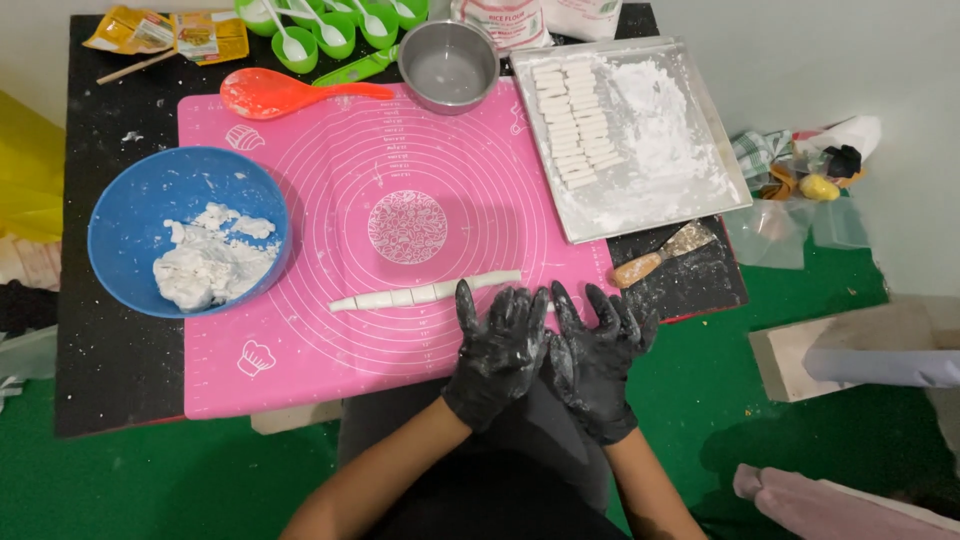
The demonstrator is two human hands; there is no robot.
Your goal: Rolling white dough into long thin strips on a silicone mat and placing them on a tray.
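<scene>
Neither grip holds anything: the left hand [497, 352] and the right hand [597, 358], both in black gloves dusted with flour, lie flat and spread, palms down, side by side at the near edge of the pink silicone mat [300, 340]. Their inner edges look to be touching, though the dark gloves run together there and I cannot be sure.

The thing closest to them is the dough rope [428, 292], a thin white roll already scored or cut into short segments. It lies at about 11 o'clock from the left hand, just beyond its fingertips. Its long axis runs roughly from 8 o'clock to 2 o'clock across the mat, the far-right end sitting a little higher than the left end. The rope's right end stops just above the left hand's fingers, so the left hand is clearly the nearer of the two; the right hand sits off past that end, at about 4 o'clock from it.

Around this on the black counter [110, 380]: a blue bowl [130, 215] with a lump of white dough at 9 o'clock from the rope, a floured metal tray [690, 120] holding rows of cut dough pieces at 1 o'clock, a wooden-handled scraper [662, 255] just right of the mat, and a steel pot [449, 66] and an orange spoon [285, 94] at the far side.
</scene>
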